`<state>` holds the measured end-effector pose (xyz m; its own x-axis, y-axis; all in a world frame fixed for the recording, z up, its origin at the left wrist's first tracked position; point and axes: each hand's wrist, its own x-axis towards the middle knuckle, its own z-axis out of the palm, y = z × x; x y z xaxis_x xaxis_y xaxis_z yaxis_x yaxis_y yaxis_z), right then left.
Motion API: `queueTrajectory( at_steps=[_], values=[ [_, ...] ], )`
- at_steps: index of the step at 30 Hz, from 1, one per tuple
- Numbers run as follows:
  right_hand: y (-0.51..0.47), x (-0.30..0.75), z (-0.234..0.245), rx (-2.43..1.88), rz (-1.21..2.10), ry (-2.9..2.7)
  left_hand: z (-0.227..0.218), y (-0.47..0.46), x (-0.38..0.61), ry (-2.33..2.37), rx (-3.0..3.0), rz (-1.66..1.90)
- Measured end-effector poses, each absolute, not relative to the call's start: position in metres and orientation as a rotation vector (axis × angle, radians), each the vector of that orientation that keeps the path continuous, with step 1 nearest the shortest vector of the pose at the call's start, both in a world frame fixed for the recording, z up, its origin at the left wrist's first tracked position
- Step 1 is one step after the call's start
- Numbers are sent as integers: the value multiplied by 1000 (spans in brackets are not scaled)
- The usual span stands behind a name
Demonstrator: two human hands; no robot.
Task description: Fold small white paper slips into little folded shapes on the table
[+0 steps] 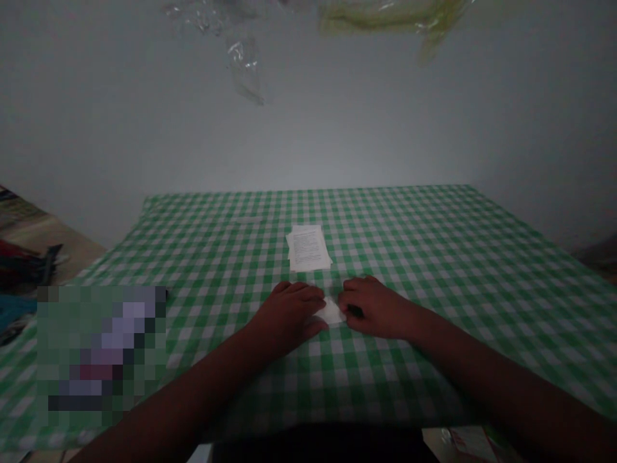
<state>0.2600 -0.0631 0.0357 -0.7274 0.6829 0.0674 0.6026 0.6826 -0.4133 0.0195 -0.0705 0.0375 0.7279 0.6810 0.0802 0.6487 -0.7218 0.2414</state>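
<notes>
Evidently, both hands worked low over the green-and-white checked tablecloth (424,244), with a small white piece of paper (332,311) lying between them near the table's front edge. The left hand (294,313) was half curled, its fingers bent over the paper's left side and its thumb apart from them; whether it pinched the paper, I could not tell. The right hand (371,307) was more tightly curled, fingertips and thumb at the paper's right edge with a dark gap inside the curl; its grip, too, could not be made out. Just beyond the hands lay a small stack of printed sheets (308,248), slightly fanned. Yellowish plastic film (385,20) hung on the wall (347,116) behind.
</notes>
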Motion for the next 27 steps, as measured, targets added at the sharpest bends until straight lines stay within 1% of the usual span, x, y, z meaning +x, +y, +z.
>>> queueTrajectory(
  at_steps=[5,9,13,19,27],
  values=[
    [-61,265,36,-973,660,-2603,35,-66,18,980,2714,271],
    [-58,265,36,-998,681,-2449,34,-65,21,929,2741,285],
    [-58,265,38,-946,702,-2447,34,-67,24,922,2750,288],
    [-56,267,38,-874,700,-2466,32,-67,25,951,2741,311],
    [-61,265,37,-944,653,-2470,25,-66,28,992,2700,404]
  ],
)
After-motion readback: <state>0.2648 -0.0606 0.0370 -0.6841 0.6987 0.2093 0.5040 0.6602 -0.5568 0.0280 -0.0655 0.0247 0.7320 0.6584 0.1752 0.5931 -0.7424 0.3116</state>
